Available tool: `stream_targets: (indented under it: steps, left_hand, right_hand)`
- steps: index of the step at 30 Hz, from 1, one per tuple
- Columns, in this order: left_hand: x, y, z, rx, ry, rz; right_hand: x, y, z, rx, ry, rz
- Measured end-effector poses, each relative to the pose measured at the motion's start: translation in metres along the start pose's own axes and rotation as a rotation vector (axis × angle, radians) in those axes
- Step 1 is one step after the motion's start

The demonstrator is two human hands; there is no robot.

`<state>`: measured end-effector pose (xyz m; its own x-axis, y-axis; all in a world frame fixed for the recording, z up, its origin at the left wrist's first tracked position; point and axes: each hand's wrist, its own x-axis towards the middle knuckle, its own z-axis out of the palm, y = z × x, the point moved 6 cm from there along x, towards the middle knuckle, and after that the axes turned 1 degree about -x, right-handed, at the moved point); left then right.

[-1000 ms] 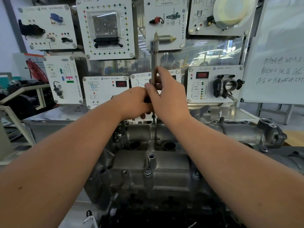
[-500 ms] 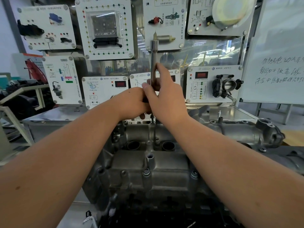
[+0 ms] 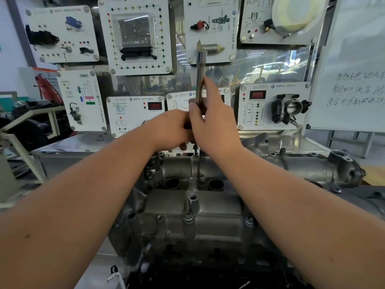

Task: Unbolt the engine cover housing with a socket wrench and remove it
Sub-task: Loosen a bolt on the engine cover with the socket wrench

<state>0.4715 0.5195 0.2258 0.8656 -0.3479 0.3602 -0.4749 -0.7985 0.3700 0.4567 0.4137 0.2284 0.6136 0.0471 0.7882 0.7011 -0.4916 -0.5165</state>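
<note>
The grey metal engine cover housing (image 3: pixel 193 213) fills the middle of the view, with bolts along its near and far edges. A socket wrench (image 3: pixel 200 76) stands upright over the housing's far edge, its steel shaft rising above both hands. My right hand (image 3: pixel 214 119) grips the shaft, thumb and fingers wrapped around it. My left hand (image 3: pixel 170 130) is curled around the wrench's lower part, right beside the right hand. A thin bit (image 3: pixel 195 148) shows below the hands. Its tip on the housing is hard to make out.
White training boards (image 3: pixel 135 34) with mounted car parts stand upright just behind the engine. A whiteboard (image 3: pixel 354 65) with handwriting stands at the right. A steel bench (image 3: pixel 68 146) lies behind the housing. Engines on frames (image 3: pixel 25 126) sit at the far left.
Both hands and the wrench have stayed in nearly the same place. The view has shifted slightly.
</note>
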Motion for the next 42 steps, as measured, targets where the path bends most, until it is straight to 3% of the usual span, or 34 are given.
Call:
stream_targets:
  steps: [28,37,42]
  left_hand:
    - [-0.0019,0.0030,-0.0010,-0.078,0.006,0.056]
    - [0.0025,-0.0024,0.0001,-0.016,0.024,0.033]
    - [-0.0005,0.0015,-0.0015,-0.076,0.012,0.028]
  right_hand:
    - [0.0024,0.0004,-0.0032,0.001,0.009,0.052]
    - [0.0002,-0.0067,-0.0033,-0.075,0.053,-0.068]
    - [0.0009,-0.0027,-0.0019,-0.087,0.015,-0.030]
